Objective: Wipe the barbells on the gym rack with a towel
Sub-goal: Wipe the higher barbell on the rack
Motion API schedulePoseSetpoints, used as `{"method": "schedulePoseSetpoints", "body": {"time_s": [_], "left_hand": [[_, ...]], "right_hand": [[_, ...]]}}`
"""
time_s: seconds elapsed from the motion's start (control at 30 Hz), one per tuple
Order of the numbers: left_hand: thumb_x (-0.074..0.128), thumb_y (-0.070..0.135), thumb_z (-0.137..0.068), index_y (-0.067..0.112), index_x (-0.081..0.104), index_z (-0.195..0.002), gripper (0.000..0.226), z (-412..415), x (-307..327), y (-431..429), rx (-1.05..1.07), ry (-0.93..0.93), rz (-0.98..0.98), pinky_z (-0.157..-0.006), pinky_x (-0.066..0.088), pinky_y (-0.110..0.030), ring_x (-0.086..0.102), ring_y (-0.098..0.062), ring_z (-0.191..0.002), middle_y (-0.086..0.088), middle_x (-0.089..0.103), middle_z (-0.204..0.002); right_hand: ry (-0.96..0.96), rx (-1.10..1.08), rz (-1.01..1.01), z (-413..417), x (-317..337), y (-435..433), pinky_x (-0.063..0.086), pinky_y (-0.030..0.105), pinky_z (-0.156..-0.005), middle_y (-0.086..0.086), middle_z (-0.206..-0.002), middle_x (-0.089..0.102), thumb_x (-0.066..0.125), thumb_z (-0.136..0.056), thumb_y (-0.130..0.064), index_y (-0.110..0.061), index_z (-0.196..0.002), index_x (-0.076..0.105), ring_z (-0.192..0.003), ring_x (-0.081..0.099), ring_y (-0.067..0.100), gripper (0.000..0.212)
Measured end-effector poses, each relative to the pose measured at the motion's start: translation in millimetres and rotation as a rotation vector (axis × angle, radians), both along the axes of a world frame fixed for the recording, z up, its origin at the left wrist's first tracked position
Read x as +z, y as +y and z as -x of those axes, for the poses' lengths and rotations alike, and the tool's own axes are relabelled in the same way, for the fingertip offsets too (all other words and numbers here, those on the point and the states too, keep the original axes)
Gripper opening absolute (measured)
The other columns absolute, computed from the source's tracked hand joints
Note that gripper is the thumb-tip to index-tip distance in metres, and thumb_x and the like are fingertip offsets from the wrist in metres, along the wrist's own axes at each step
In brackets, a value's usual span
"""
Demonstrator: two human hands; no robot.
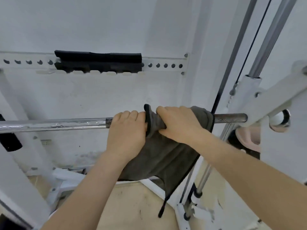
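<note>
A chrome barbell (54,124) runs level across the view and ends at the white rack bracket on the right. A dark grey towel (163,156) is wrapped over the bar near its right end and hangs down below it. My left hand (127,130) grips the bar with its fingers curled over the top, touching the towel's left edge. Just to its right, my right hand (178,123) grips the towel around the bar. The bar under both hands is hidden.
A white rack frame (280,95) with steel guide rods (272,35) and a black cable stands on the right. On the wall behind, a perforated white rail carries a black pad (98,61). White frame tubes lie low at left. The beige floor (132,205) shows below.
</note>
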State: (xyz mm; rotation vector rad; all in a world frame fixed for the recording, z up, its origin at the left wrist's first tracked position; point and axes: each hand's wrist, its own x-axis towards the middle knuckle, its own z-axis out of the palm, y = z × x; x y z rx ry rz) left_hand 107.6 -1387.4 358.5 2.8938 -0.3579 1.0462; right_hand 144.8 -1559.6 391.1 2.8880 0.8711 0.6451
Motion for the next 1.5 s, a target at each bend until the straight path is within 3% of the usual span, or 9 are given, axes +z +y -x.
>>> {"method": "schedulePoseSetpoints", "body": {"time_s": [0.13,0.3,0.5,0.6,0.8,0.93,1.1,1.23,1.5], "left_hand": [[0.030,0.042,-0.093,0.017,0.062,-0.094,0.041,-2.5,-1.1,1.4,0.006,0.010,-0.005,-0.076,0.029,-0.036,0.055,-0.029,-0.075,-0.001,0.060,-0.078],[0.034,0.042,-0.094,0.019,0.063,-0.099,0.037,-0.4,2.8,-0.2,-0.017,0.108,0.000,-0.079,0.034,-0.037,0.055,-0.026,-0.079,0.001,0.062,-0.081],[0.041,0.006,-0.085,0.014,0.046,-0.138,0.054,18.5,22.9,2.3,-0.226,0.196,0.502,-0.103,0.027,-0.026,0.045,-0.022,-0.121,-0.005,0.054,-0.133],[0.043,-0.001,-0.085,0.013,0.043,-0.142,0.059,40.5,30.0,27.2,-0.021,0.088,0.615,-0.112,0.027,-0.032,0.032,-0.022,-0.134,-0.006,0.041,-0.145],[0.049,-0.002,-0.071,0.003,0.060,-0.122,0.052,50.2,13.5,41.7,-0.026,-0.100,0.296,-0.104,0.040,-0.046,0.043,-0.032,-0.124,-0.016,0.052,-0.134],[0.065,0.013,-0.070,0.002,0.043,-0.139,0.073,40.4,-7.3,-6.6,-0.085,0.045,0.022,-0.115,0.027,-0.046,0.040,-0.030,-0.133,-0.015,0.046,-0.142],[0.034,0.014,-0.090,0.006,0.052,-0.129,0.043,18.5,-9.0,5.6,0.042,-0.042,-0.039,-0.107,0.036,-0.044,0.054,-0.027,-0.110,-0.008,0.060,-0.113],[0.047,0.009,-0.081,0.016,0.059,-0.107,0.029,28.9,-1.6,87.2,0.171,-0.045,-0.078,-0.100,0.042,-0.048,0.059,-0.029,-0.091,-0.004,0.061,-0.092],[0.037,0.008,-0.089,0.011,0.052,-0.118,0.033,34.4,21.2,103.7,0.454,0.192,-0.124,-0.117,0.010,-0.049,0.051,-0.030,-0.113,-0.010,0.060,-0.113]], "right_hand": [[0.071,-0.299,-0.060,-4.4,3.3,-104.3,0.043,0.033,-0.062,-0.004,-0.078,0.060,0.061,-0.078,-0.053,-0.021,-0.083,0.052,-0.072,0.059,0.020,0.034],[0.107,-0.490,-0.041,-1.7,7.7,-118.0,0.034,0.031,-0.063,-0.006,-0.073,0.058,0.056,-0.080,-0.032,-0.023,-0.077,0.054,-0.077,0.061,0.023,0.010],[0.065,-0.134,0.074,22.8,9.0,63.7,0.036,0.032,-0.070,-0.005,-0.073,0.052,0.047,-0.088,-0.023,-0.019,-0.090,0.050,-0.076,0.059,0.023,0.006],[-0.030,-0.008,0.110,23.6,7.1,143.0,0.035,0.030,-0.067,0.000,-0.089,0.064,0.039,-0.095,-0.009,-0.016,-0.086,0.047,-0.078,0.059,0.021,0.014],[0.048,0.047,0.061,20.2,13.9,114.3,0.037,0.032,-0.065,-0.005,-0.077,0.057,0.033,-0.093,-0.034,-0.021,-0.102,0.058,-0.067,0.054,0.020,0.029],[0.157,-0.200,0.114,18.3,20.8,42.9,0.038,0.031,-0.061,-0.005,-0.077,0.059,0.029,-0.080,-0.056,-0.024,-0.084,0.052,-0.067,0.054,0.015,0.039],[0.201,-0.200,0.047,19.2,16.7,60.9,0.045,0.034,-0.070,-0.003,-0.089,0.056,0.054,-0.082,-0.039,-0.018,-0.102,0.054,-0.080,0.056,0.018,0.029],[0.044,-0.027,-0.032,35.5,1.3,106.2,0.037,0.045,-0.094,-0.001,-0.113,0.054,0.052,-0.082,-0.051,-0.028,-0.125,0.047,-0.105,0.052,0.022,0.049],[-0.090,-0.128,0.023,38.9,-13.7,108.2,0.041,0.044,-0.091,0.002,-0.100,0.060,0.061,-0.079,-0.036,-0.018,-0.113,0.053,-0.097,0.056,0.027,0.040]]}}
